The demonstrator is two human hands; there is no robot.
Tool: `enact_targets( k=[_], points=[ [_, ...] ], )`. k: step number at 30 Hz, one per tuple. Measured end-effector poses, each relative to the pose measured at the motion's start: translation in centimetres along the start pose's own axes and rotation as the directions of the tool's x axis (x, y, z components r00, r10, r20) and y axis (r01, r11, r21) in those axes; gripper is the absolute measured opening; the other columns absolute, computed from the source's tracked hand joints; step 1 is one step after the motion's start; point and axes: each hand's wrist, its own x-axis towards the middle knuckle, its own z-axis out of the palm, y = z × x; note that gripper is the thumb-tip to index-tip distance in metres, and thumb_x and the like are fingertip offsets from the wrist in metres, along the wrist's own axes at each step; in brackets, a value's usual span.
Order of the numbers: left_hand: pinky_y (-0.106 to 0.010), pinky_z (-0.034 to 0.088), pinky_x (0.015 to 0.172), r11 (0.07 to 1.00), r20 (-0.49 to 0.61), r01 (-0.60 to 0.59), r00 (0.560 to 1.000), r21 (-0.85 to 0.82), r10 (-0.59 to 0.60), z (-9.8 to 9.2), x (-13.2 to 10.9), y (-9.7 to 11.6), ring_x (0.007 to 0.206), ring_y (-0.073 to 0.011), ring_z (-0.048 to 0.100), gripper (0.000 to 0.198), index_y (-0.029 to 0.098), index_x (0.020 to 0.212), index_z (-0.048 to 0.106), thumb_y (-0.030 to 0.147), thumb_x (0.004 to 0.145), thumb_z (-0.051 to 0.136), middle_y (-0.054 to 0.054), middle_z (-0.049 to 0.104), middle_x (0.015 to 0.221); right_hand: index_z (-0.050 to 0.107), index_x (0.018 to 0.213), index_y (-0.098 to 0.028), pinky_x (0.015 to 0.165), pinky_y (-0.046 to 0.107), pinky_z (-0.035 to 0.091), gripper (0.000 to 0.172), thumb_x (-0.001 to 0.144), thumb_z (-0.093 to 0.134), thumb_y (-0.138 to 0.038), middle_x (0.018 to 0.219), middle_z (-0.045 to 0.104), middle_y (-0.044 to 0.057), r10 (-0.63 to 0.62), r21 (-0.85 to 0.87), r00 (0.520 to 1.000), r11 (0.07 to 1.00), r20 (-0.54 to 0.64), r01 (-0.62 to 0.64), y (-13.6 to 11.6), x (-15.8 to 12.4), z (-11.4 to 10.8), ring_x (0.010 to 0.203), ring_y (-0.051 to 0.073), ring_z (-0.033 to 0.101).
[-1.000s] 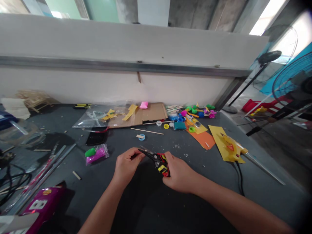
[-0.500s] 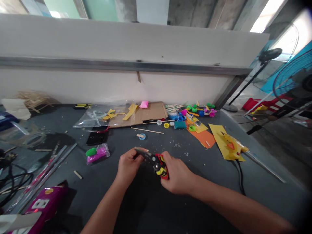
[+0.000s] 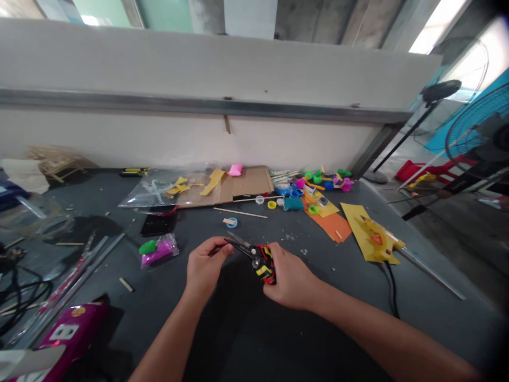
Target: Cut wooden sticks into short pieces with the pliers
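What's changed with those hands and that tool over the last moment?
The left hand has slid back from the metal jaws of the red-and-yellow-handled snips, while the right hand grips the handles. The cardboard sheet and coloured craft pieces stayed put.

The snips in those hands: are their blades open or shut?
Shut, it seems: the black blades of the snips meet in one narrow point, while the right hand grips the red-and-yellow handles.
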Motion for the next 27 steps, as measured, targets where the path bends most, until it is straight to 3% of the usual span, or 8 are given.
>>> enact_targets(
  k=[7, 12, 20, 27],
  points=[
    [-0.024, 0.049, 0.067, 0.995, 0.007, -0.074, 0.997, 0.061, 0.074, -0.01, -0.04, 0.21, 0.070, -0.0136, 0.061, 0.007, 0.018, 0.069, 0.068, 0.021, 0.063, 0.064, 0.000, 0.068, 0.072, 0.037, 0.099, -0.018, 0.063, 0.028, 0.037, 0.042, 0.063, 0.055, -0.027, 0.089, 0.054, 0.006, -0.023, 0.001, 1.000, 1.000, 0.017, 0.023, -0.25, -0.14, -0.17, 0.078, 0.019, 0.053],
    [-0.025, 0.049, 0.070, 0.970, 0.020, -0.151, 0.989, 0.190, 0.150, -0.18, -0.09, 0.38, 0.071, -0.0147, 0.062, 0.007, 0.019, 0.067, 0.068, 0.022, 0.065, 0.061, 0.000, 0.068, 0.072, 0.036, 0.097, -0.018, 0.061, 0.028, 0.035, 0.040, 0.063, 0.054, -0.029, 0.086, 0.055, 0.006, -0.022, -0.003, 0.998, 1.000, 0.050, 0.023, -0.18, -0.24, -0.03, 0.075, 0.019, 0.054],
    [-0.024, 0.047, 0.069, 0.831, 0.093, -0.348, 0.935, 0.434, 0.343, -0.81, -0.46, 0.57, 0.071, -0.0142, 0.061, 0.013, 0.021, 0.067, 0.066, 0.018, 0.071, 0.054, 0.001, 0.068, 0.074, 0.036, 0.098, -0.017, 0.055, 0.027, 0.032, 0.041, 0.064, 0.053, -0.034, 0.087, 0.057, 0.008, -0.027, -0.078, 0.993, 0.996, 0.117, 0.036, -0.22, -0.49, 0.27, 0.070, 0.020, 0.056],
    [-0.022, 0.046, 0.062, 0.842, 0.056, -0.309, 0.946, 0.441, 0.318, -0.72, -0.48, 0.61, 0.061, -0.0128, 0.058, 0.010, 0.021, 0.062, 0.063, 0.023, 0.070, 0.058, 0.002, 0.065, 0.064, 0.034, 0.103, -0.015, 0.055, 0.029, 0.033, 0.043, 0.068, 0.050, -0.033, 0.081, 0.058, 0.008, -0.028, -0.138, 0.994, 0.990, 0.101, 0.042, -0.20, -0.37, 0.65, 0.069, 0.022, 0.057]
  ],
)
